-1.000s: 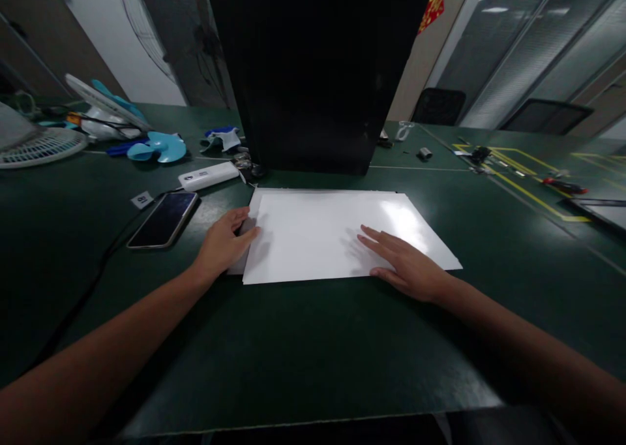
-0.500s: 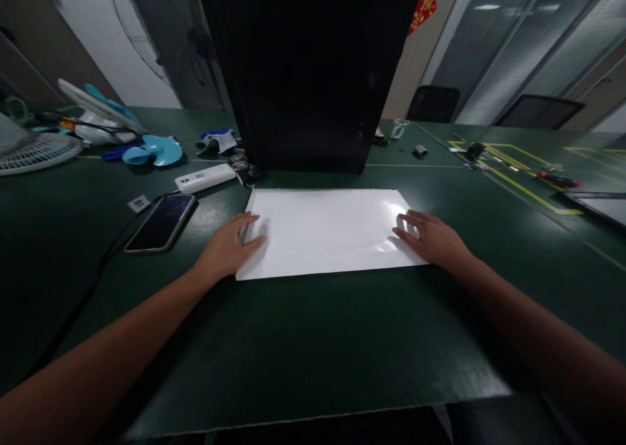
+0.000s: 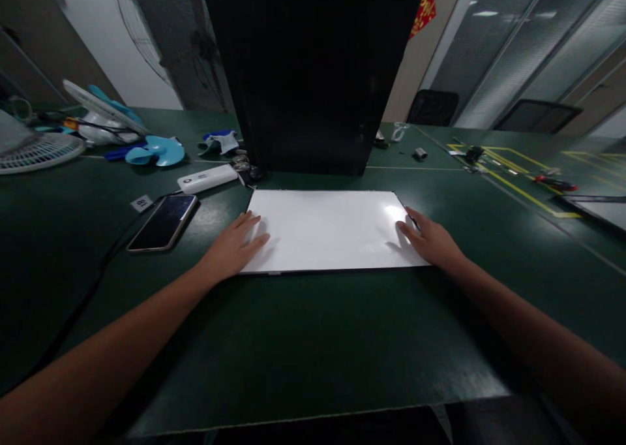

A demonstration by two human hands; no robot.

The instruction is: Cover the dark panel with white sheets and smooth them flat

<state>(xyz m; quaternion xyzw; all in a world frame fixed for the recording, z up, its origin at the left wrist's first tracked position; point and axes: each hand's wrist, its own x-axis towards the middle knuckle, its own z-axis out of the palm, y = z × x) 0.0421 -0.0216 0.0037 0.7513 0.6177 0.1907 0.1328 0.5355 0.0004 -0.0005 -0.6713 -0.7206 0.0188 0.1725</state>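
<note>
A glossy white rectangular sheet point(image 3: 327, 230) lies flat in front of me, with a thin dark rim showing along its near edge and a small pale tab at the lower left. My left hand point(image 3: 236, 246) is open at its left side, thumb and fingers spread and resting over the edge. At the opposite side my right hand point(image 3: 430, 236) is also open, its thumb on the surface and its index finger along the right edge. The undersides of both hands are hidden.
Behind the sheet a large black panel point(image 3: 313, 73) stands upright on the green table point(image 3: 332, 340). To the left are a phone point(image 3: 163, 223), a white power bank point(image 3: 208, 179), blue fan blades point(image 3: 156, 151) and a fan grille point(image 3: 42, 153). A red-handled tool point(image 3: 556, 183) lies right.
The white sheet's near edge has shifted slightly away from me and straightened, and a dark rim now shows beneath it. My right fingers have moved a little toward the sheet's outer edge.
</note>
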